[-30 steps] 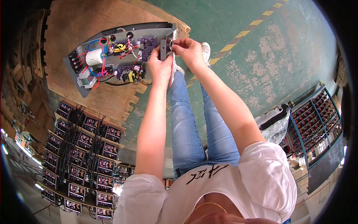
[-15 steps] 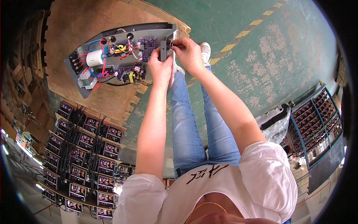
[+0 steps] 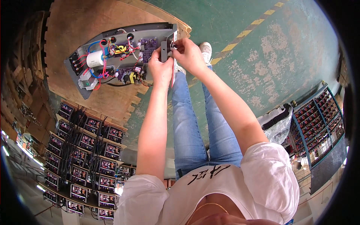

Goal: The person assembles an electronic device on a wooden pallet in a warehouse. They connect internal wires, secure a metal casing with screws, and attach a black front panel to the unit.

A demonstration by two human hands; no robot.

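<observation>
An open grey metal housing (image 3: 157,27) lies at the upper left with its electronics showing. In it are a white cylinder (image 3: 95,59), a purple circuit board (image 3: 149,47) and red and blue wires. My left hand (image 3: 161,69) is closed around a small grey metal bracket (image 3: 164,54) at the housing's right end, with the thumb near its lower edge. Just right of the bracket, my right hand (image 3: 188,54) pinches a small part at the end panel. Its fingertips mostly hide that part, so its kind cannot be told.
Beneath the housing is a wooden board (image 3: 71,22). Several similar electronic units (image 3: 79,174) with black cables sit on racks at the lower left. A blue-framed rack (image 3: 318,116) of wired units and a clear plastic bag (image 3: 279,129) are at the right. Striped tape (image 3: 243,34) crosses the green floor.
The fingers of my right hand have shifted slightly at the end panel, down and left toward the bracket. My left hand keeps its hold.
</observation>
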